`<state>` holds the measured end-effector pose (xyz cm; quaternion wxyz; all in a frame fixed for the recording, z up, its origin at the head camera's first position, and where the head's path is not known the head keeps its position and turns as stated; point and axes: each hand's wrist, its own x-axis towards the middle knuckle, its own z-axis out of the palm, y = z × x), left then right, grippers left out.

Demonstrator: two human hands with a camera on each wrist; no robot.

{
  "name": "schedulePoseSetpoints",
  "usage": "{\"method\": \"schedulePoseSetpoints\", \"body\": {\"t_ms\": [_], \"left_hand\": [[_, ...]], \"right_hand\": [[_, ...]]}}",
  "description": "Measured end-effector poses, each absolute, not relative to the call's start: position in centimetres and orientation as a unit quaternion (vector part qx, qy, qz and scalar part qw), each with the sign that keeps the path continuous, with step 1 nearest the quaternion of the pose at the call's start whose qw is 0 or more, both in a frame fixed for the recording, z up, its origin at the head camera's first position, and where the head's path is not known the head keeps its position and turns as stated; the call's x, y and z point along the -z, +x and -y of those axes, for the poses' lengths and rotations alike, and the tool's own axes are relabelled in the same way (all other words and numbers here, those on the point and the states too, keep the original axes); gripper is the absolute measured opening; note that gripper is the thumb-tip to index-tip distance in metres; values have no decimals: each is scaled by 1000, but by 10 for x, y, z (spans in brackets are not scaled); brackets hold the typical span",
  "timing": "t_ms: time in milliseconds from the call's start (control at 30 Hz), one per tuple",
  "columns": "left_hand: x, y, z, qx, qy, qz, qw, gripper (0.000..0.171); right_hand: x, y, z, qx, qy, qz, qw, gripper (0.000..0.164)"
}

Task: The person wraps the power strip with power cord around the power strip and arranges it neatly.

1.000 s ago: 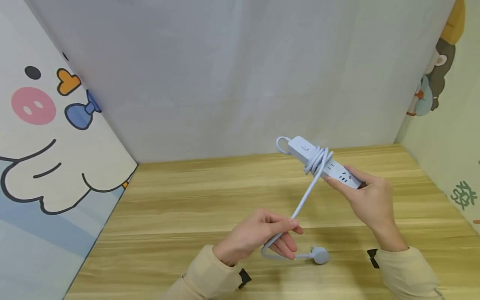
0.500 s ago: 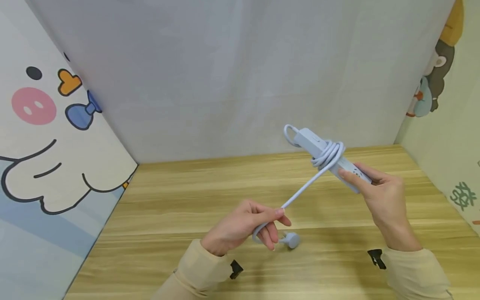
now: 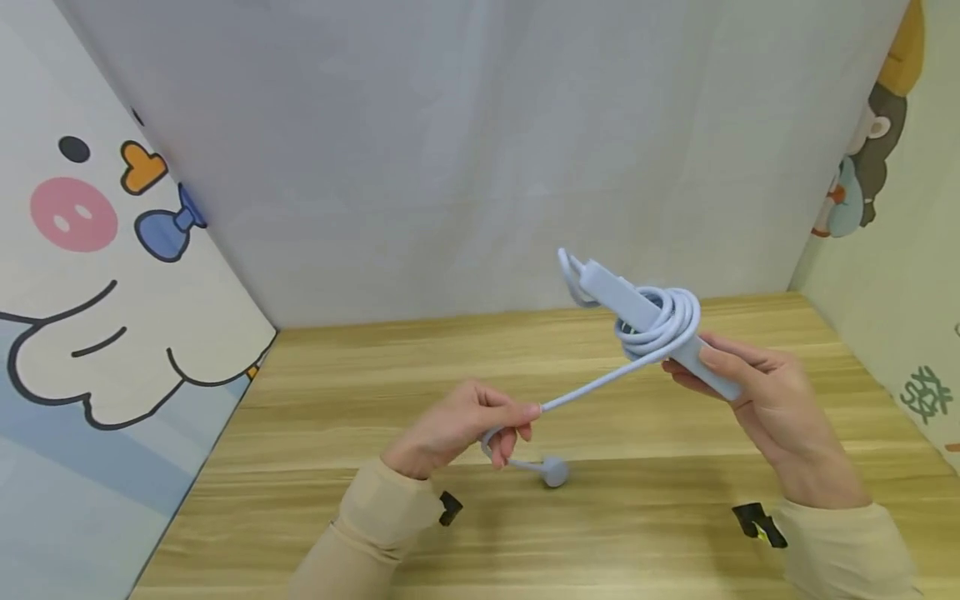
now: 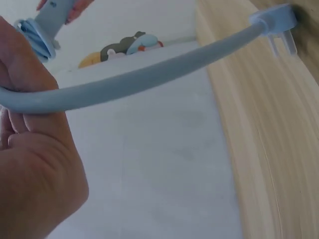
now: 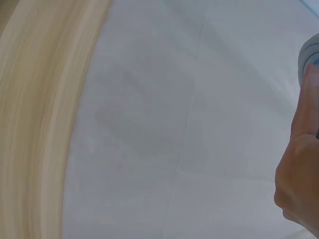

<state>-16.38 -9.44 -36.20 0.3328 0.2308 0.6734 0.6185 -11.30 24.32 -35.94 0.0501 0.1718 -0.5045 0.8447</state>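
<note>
A white power strip (image 3: 619, 293) is held up above the table by my right hand (image 3: 772, 400), which grips its near end between thumb and fingers. Several turns of its cord (image 3: 663, 333) wrap around the strip's middle, and a small loop of cord stands out at its far end. My left hand (image 3: 468, 425) pinches the free length of cord, drawn fairly straight from the coil. Below that hand the cord bends back and ends in a plug (image 3: 555, 472); its prongs show in the left wrist view, where the plug (image 4: 279, 19) hangs at the upper right.
Beneath the hands lies a wood-grain table (image 3: 360, 383). A pale grey sheet (image 3: 420, 167) rises behind its back edge. Panels with cartoon prints stand at the left (image 3: 67, 292) and right (image 3: 900, 283). Black straps sit at both cuffs.
My left hand has moved left and up with the cord and plug. The right hand has shifted slightly right, and the strip has rolled so its socket face is turned away.
</note>
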Motion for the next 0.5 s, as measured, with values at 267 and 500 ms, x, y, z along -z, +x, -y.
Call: {"method": "schedulePoseSetpoints", "body": {"t_ms": [267,500], "left_hand": [[366,-187,114,-588,300,-659,360,41],[382,-207,135,-585,303,-660,362,39]], "right_hand": [[370,-117,-246,-850,241,469,0,43],[372,-119,-260,-850,292,437,-25,38]]}}
